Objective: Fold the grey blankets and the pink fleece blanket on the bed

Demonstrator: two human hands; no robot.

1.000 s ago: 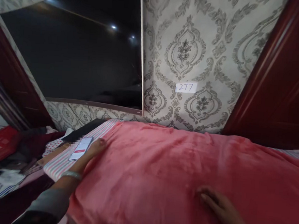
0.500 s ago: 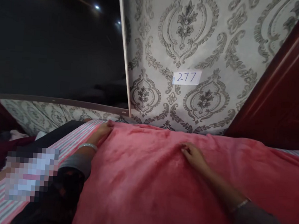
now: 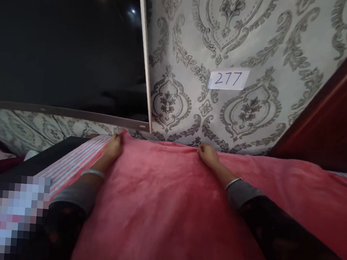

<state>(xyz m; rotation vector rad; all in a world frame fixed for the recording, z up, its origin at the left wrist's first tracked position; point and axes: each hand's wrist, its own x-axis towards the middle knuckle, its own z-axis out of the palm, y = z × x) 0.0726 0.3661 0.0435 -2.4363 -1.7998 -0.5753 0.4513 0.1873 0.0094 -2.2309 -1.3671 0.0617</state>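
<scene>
at far left, a glossy, flat-screened television (image 3: 66,55) with a slim pale side frame stands above a matte black slab (image 3: 49,159). beside the slab, a striped sheet (image 3: 70,166) in pink, grey and white shows as a narrow band along its left edge. the left hand (image 3: 113,147), with a pale bracelet (image 3: 93,172), is closed on the far left corner of the pink plush blanket (image 3: 168,201), raised there to a small peak. the blanket, soft-napped and shallowly creased, lies spread over the striped sheet as far as its far edge. the right hand (image 3: 209,155), with a thin bangle (image 3: 233,182), pinches the blanket's far edge. above, a rectangular paper label (image 3: 229,79) inked "277" is fixed to damask-patterned wallpaper (image 3: 182,43). at far right slants a smooth, dark red panel (image 3: 334,125).
</scene>
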